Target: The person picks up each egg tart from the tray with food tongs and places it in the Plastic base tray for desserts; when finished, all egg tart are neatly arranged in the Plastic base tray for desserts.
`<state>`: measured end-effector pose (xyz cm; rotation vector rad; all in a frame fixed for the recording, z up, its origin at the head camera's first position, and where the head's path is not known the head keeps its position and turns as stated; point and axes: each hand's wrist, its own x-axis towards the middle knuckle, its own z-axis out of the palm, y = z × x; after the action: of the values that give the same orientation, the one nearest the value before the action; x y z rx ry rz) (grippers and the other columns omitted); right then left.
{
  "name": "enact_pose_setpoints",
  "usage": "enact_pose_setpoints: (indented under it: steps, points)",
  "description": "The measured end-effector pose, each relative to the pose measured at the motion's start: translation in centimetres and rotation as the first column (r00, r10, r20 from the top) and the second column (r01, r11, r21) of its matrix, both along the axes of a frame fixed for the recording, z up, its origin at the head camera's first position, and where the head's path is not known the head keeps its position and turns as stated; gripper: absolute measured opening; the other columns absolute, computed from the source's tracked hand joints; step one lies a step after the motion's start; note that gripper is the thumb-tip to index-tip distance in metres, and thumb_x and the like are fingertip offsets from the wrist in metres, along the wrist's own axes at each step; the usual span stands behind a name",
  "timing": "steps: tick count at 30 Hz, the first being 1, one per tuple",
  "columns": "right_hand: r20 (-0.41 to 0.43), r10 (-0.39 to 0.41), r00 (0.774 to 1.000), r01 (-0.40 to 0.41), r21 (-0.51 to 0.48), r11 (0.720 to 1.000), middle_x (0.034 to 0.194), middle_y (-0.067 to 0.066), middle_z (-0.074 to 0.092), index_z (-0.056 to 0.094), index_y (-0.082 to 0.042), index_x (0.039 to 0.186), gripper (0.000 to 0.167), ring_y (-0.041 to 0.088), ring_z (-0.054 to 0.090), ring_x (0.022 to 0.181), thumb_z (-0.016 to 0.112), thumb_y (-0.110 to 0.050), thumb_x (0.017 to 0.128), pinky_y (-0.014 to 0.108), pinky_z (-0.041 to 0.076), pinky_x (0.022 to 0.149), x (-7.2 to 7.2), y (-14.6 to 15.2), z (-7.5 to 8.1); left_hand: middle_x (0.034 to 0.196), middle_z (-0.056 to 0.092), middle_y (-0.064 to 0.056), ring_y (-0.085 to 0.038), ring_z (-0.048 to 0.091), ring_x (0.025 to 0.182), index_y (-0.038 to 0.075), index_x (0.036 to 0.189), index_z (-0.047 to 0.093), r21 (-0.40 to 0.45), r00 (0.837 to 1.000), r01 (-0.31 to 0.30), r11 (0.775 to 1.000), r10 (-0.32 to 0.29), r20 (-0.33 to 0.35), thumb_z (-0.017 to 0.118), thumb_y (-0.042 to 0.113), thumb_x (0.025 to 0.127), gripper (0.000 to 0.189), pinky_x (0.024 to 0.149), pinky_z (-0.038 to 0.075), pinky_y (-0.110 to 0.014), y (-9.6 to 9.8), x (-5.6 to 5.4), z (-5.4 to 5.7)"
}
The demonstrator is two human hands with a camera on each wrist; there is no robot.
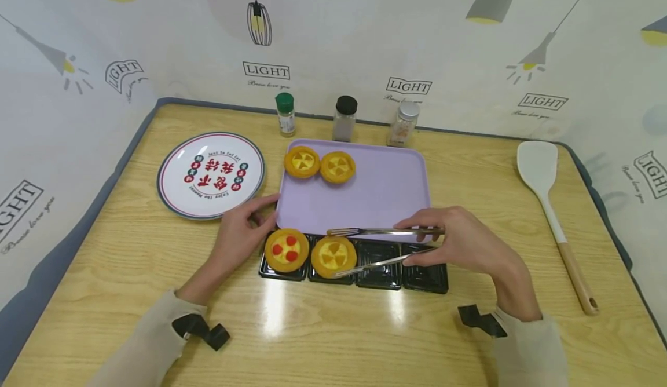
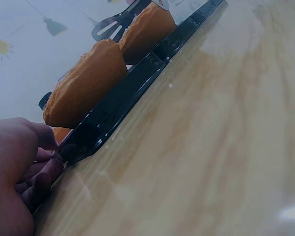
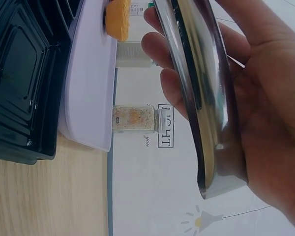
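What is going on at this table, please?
A person's right hand holds metal tongs, their arms spread on either side of a yellow-topped tart in a black sectioned tray. Whether they touch it is unclear. The left hand is at the left edge of the lavender tray, which bears two tarts. A red-dotted tart sits in the leftmost black section.

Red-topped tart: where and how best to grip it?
Likely by the near and far sides of its crust, tongs coming from above: the crust stands above the black tray, the yellow tart crowds its right, and the topping looks best left untouched.
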<state>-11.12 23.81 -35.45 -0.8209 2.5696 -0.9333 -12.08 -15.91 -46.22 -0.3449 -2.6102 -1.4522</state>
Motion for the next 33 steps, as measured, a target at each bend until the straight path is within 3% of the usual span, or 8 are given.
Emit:
enact_pose_setpoints:
  steps: [8,17,24,29,33]
  points:
    - [0.014,0.004,1.000,-0.004,-0.001,1.000,0.101,-0.011,0.069,0.069,-0.028,0.119,0.052,0.014,0.065,0.085,0.085,-0.045,0.073,0.037,0.054,0.069,-0.1,0.1,0.0,0.080,0.062,0.003,-0.012,0.055,0.069,0.014,0.127,0.067,0.002,1.000,0.002,1.000,-0.002,-0.001,0.071,0.015,0.091,0.036,0.059,0.046,-0.024,0.0,-0.1,0.0]
    - [0.086,-0.018,0.996,0.025,-0.079,0.997,0.103,-0.005,0.067,0.065,-0.028,0.125,0.059,0.018,0.063,0.090,0.085,-0.043,0.072,0.040,0.053,0.084,-0.2,0.6,0.2,0.079,0.062,0.002,-0.012,0.055,0.068,0.014,0.126,0.067,0.006,1.000,-0.002,1.000,0.002,-0.001,0.071,0.015,0.091,0.035,0.059,0.047,-0.024,0.0,-0.1,0.0]
    - [-0.037,-0.091,0.995,0.084,-0.155,0.984,0.108,-0.006,0.065,0.063,-0.021,0.130,0.062,0.018,0.064,0.086,0.086,-0.036,0.074,0.037,0.055,0.076,-0.5,0.1,0.1,0.078,0.062,0.002,-0.013,0.056,0.067,0.013,0.126,0.067,0.002,1.000,-0.007,1.000,0.007,-0.003,0.071,0.016,0.091,0.035,0.058,0.047,-0.024,-0.2,0.1,0.1]
    - [-0.162,-0.231,0.959,0.205,-0.162,0.965,0.100,-0.005,0.066,0.065,-0.018,0.127,0.063,0.011,0.062,0.079,0.087,-0.039,0.073,0.031,0.053,0.063,-1.1,-1.0,-0.3,0.077,0.062,0.003,-0.013,0.055,0.067,0.014,0.125,0.068,0.005,1.000,-0.007,1.000,0.007,-0.006,0.071,0.017,0.091,0.034,0.058,0.047,-0.024,-0.1,0.0,-0.1]
    - [-0.213,-0.310,0.926,0.291,-0.116,0.950,0.095,-0.001,0.067,0.065,-0.015,0.126,0.065,0.014,0.061,0.074,0.086,-0.045,0.072,0.031,0.050,0.058,-1.6,-2.0,-0.7,0.075,0.061,0.003,-0.013,0.055,0.066,0.014,0.124,0.068,0.010,1.000,-0.004,1.000,0.004,-0.010,0.072,0.017,0.091,0.034,0.057,0.046,-0.025,-0.1,0.0,-0.2]
